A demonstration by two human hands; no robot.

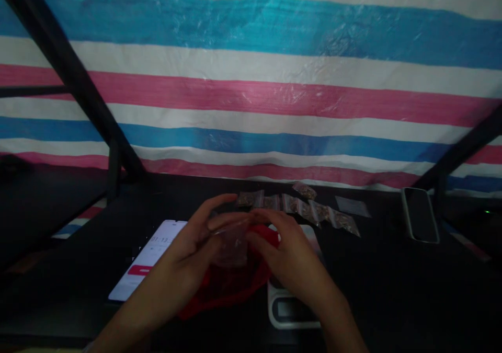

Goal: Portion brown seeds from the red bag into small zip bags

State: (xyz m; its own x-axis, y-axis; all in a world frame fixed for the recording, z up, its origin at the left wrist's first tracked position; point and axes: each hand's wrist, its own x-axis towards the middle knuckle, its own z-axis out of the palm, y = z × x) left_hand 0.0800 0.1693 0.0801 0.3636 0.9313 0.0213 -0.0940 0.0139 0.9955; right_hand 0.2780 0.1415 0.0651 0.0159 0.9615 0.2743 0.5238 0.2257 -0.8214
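Both hands meet over the middle of a dark table [376, 285]. My left hand [192, 248] and my right hand [288, 251] pinch the top edge of a small clear plastic bag [232, 246] between fingertips. Under the bag lies a red bag or cloth [227, 285]. It rests partly on a small white digital scale [288, 306], whose display shows below my right wrist. A row of several small filled clear packets [301, 209] lies just behind the hands.
A phone with a lit white screen [147, 259] lies left of the hands. A dark phone [420, 214] lies at the right, with an empty clear packet [352, 205] beside it. A striped plastic sheet [251, 81] hangs behind. Black frame bars [66, 65] cross at left and right.
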